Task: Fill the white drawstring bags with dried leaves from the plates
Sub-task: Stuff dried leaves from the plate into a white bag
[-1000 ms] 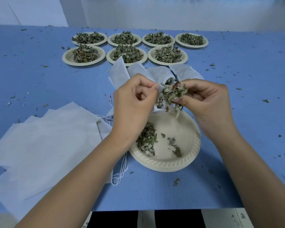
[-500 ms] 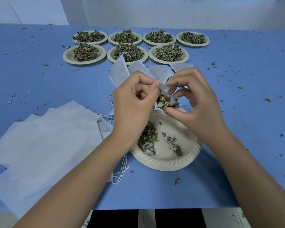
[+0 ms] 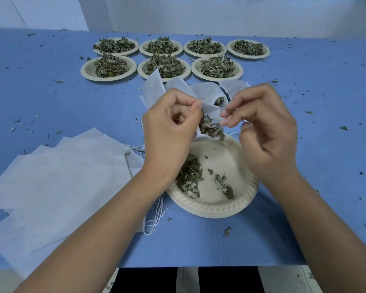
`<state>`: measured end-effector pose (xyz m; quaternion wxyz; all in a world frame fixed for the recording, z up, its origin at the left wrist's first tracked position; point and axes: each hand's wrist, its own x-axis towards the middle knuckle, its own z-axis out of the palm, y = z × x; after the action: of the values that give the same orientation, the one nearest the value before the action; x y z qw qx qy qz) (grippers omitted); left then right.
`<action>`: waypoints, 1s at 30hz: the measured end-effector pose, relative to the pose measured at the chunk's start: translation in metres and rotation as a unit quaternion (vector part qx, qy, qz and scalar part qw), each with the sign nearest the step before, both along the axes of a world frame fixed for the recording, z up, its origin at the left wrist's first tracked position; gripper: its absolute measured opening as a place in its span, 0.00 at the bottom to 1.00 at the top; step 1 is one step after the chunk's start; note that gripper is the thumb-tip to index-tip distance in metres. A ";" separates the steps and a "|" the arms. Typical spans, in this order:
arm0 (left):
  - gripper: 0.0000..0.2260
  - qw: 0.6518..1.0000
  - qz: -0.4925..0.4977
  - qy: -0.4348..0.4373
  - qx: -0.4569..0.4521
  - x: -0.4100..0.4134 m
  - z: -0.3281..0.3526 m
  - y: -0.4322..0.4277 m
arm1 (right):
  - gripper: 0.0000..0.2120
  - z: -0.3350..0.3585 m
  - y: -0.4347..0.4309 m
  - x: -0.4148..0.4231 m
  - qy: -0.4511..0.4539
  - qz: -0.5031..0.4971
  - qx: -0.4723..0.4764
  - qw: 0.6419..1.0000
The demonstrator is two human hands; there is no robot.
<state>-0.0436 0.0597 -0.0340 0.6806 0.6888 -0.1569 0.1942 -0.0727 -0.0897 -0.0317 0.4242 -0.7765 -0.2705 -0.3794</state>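
Left hand: we're pinching bag open over plate, catching spills.
Right hand: curled at bag's 3 o'clock, grip unclear.

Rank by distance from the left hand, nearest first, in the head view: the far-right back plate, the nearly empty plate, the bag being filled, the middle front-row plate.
1. Bag being filled: pinched by the left hand itself.
2. Nearly empty plate: directly under the hand.
3. Middle front-row plate: beyond the bag.
4. Far-right back plate: back row, far right.
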 end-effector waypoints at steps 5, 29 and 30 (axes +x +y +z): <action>0.07 0.999 -0.037 -0.005 0.004 -0.004 0.001 -0.001 | 0.15 -0.006 0.008 -0.001 0.039 -0.021 -0.209 0.977; 0.06 0.998 -0.056 -0.017 0.033 -0.007 0.001 -0.004 | 0.08 -0.002 0.006 0.003 0.027 -0.029 -0.012 0.999; 0.05 0.997 -0.063 -0.022 0.039 -0.008 0.001 -0.004 | 0.06 -0.003 0.008 0.003 0.022 -0.039 -0.050 0.998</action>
<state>-0.0521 0.0558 -0.0329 0.6607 0.6990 -0.2220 0.1597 -0.0695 -0.0814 -0.0349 0.3755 -0.8149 -0.2488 -0.3648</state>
